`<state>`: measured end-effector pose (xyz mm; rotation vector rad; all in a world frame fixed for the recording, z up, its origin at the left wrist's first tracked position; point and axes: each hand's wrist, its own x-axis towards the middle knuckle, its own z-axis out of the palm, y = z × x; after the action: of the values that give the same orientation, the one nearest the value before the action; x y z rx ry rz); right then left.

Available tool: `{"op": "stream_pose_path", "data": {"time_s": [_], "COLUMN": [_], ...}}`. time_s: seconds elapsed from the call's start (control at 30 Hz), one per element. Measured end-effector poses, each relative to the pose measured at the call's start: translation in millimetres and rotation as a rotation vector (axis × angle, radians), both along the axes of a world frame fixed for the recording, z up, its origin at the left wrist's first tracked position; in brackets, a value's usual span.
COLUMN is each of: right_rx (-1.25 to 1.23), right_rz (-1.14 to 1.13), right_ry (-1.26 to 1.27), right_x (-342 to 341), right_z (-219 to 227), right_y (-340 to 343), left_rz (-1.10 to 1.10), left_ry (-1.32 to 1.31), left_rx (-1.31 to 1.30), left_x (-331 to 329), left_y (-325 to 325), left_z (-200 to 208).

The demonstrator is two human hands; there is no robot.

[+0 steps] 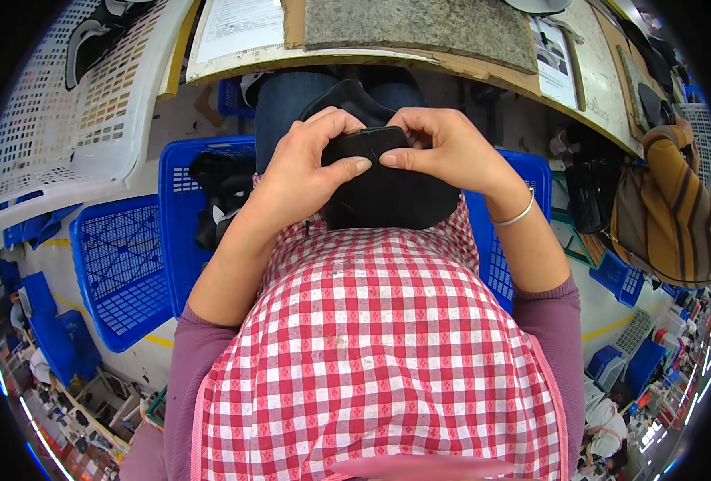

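A black, soft-looking piece [391, 196] hangs over my lap, in front of a red and white checked apron [371, 313]. Its upper edge is folded into a narrow dark band, pinched from both sides. My left hand [311, 164] is closed on the left end of that band, thumb on the near face. On the opposite end, my right hand [448, 148] grips with its thumb pressed on the near face and its fingers curled behind. More black material [347, 100] rises beyond the hands. Whether it belongs to the same piece, I cannot tell.
Ahead stands a worktable with a grey slab [420, 32] and a printed sheet [239, 30]. A white basket [115, 152] at left holds a black shoe [91, 44]. Blue crates [175, 232] flank my legs; the left one contains black pieces [219, 184]. Striped cloth [656, 208] hangs at right.
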<state>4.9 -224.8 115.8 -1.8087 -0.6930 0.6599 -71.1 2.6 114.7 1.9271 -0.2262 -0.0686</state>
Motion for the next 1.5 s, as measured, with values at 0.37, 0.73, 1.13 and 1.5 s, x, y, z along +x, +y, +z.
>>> {"op": "stream_pose_path", "data": {"time_s": [0.37,0.73,1.13,1.5], "right_rx": [-0.149,0.190,0.105,0.223], "right_rz": [-0.043,-0.094,0.145,-0.150], "right_ry": [-0.457,-1.370,-0.925,-0.819], "right_x": [-15,-76,-65,59], "right_z": [22,52,5,40], "right_y": [13,-17,0,29], "left_rz": [0.082,-0.246,0.251,0.976], "left_ry": [-0.061,-1.156,-0.196,-0.365], "left_rx": [0.044,0.439,0.137,0.278], "left_x": [-10,-58,-13,15], "left_y": [-8,-3,35,178], "left_z": [15,59,6,101]}}
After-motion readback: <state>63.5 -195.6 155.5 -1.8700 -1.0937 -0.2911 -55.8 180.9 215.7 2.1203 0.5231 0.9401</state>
